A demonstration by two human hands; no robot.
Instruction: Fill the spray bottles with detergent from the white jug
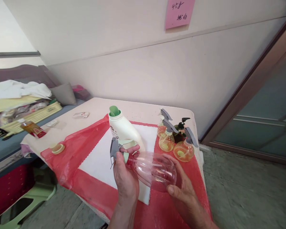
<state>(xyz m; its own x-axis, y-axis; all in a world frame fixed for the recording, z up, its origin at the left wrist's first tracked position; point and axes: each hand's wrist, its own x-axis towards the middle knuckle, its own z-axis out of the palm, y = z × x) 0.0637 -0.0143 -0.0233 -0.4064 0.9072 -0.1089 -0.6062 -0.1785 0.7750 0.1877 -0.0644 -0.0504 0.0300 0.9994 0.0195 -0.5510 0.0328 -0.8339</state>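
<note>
Fingers of left hand (126, 183) grip bottle (150, 168) at neck, right hand (184, 189) cups base; it's sideways over red sheet (92, 190), near side. Likely light, slick, squeezable; glare makes contents hard to judge. Neck's stiffest hold.

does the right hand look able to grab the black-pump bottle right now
Probably not easily: the right hand is on the base of the clear spray bottle, and two grey-trigger bottles stand partly in front of the black-pump bottle. Its pump, though, looks free from above.
</note>
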